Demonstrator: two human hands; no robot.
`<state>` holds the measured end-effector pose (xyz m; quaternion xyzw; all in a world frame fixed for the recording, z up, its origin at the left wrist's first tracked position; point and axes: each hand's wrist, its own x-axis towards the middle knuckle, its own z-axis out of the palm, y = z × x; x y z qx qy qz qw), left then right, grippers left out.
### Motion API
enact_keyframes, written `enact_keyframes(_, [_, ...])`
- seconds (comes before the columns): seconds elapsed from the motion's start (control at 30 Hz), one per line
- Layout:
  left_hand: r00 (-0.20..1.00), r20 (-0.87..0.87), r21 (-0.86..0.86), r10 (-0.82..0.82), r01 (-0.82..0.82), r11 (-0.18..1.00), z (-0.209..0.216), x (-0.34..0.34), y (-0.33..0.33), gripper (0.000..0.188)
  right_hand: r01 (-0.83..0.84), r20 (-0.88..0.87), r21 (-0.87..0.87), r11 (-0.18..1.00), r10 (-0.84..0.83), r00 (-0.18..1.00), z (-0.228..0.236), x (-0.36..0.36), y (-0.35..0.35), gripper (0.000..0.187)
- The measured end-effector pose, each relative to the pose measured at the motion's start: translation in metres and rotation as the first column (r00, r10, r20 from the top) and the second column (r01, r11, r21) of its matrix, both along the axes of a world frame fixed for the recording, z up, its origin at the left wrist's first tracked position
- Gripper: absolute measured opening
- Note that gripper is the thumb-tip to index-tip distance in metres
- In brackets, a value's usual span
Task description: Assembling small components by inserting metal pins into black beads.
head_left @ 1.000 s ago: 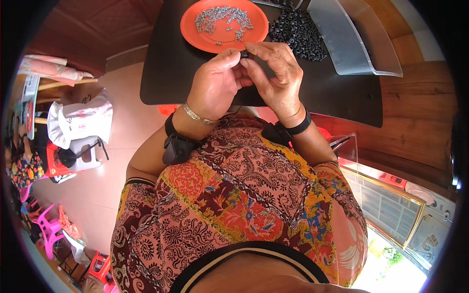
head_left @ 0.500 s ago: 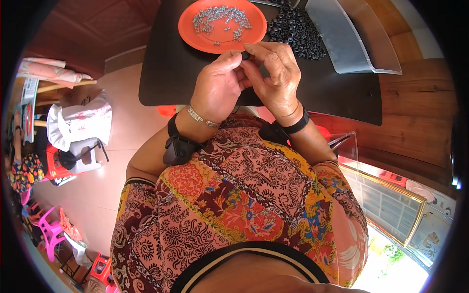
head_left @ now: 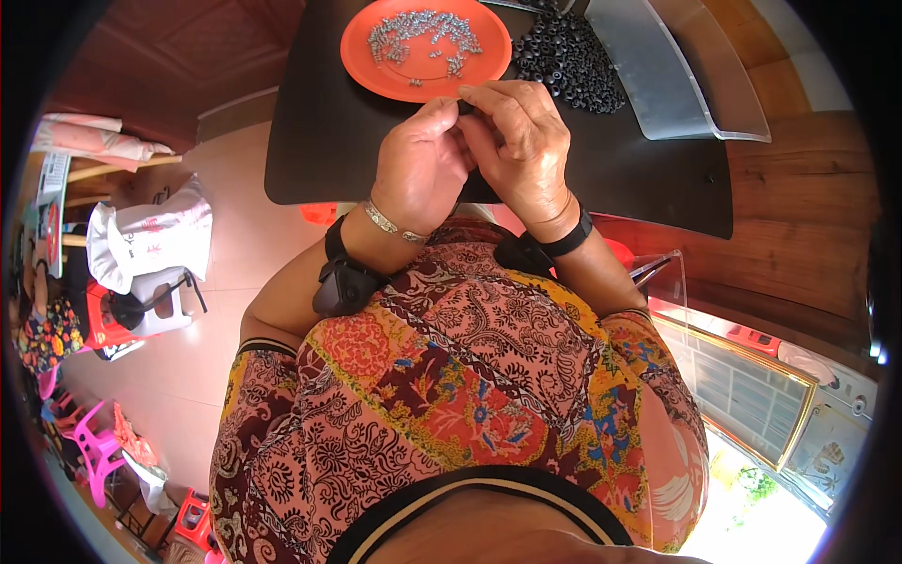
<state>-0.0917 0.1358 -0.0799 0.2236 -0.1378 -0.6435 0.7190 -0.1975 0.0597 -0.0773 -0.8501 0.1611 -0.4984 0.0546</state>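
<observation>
My left hand (head_left: 420, 169) and my right hand (head_left: 522, 141) meet over the near part of the black table. Between the left thumb and the right fingertips sits a small black round piece (head_left: 465, 107), mostly covered by fingers. Both hands are closed on it. Just beyond them lies an orange-red plate (head_left: 371, 79) with many small silver screws (head_left: 455, 64) scattered on it. To the plate's right, a heap of small black round parts (head_left: 570, 64) spreads over the table.
A clear plastic bin (head_left: 648, 75) lies at the right on the black table (head_left: 639, 183). A wood-panelled surface (head_left: 799, 188) borders the table. On the left, a white bag (head_left: 155, 235) rests on a chair, and another person's arm (head_left: 39, 282) shows at the rim.
The right fingers have shifted slightly left over the black piece, which is now more covered. Both hands stay together in nearly the same place.
</observation>
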Motion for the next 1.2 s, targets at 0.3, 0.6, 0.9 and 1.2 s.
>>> enact_keyframes(0.3, [1.000, -0.007, -0.035, -0.018, 0.018, 0.999, 0.0000, 0.0022, 0.0021, 0.027, -0.063, 0.025, 0.168, 0.984, 0.059, 0.998, 0.0004, -0.0003, 0.0022, 0.034])
enact_keyframes(0.6, [0.999, 0.015, -0.023, -0.035, 0.035, 0.999, 0.0003, 0.0026, 0.0024, 0.025, -0.040, 0.027, 0.189, 0.981, 0.035, 0.999, 0.0004, -0.0038, 0.0044, 0.035])
enact_keyframes(0.9, [1.000, 0.017, 0.010, -0.014, 0.014, 1.000, -0.0037, 0.0056, 0.0020, 0.022, -0.106, 0.037, 0.219, 0.970, 0.100, 0.994, 0.0045, -0.0070, 0.0053, 0.031])
enact_keyframes(1.2, [0.994, 0.078, 0.020, -0.082, 0.081, 0.997, -0.0057, 0.0076, 0.0029, 0.023, -0.247, 0.160, 0.526, 0.814, 0.190, 0.969, -0.0003, -0.0080, 0.0027, 0.015])
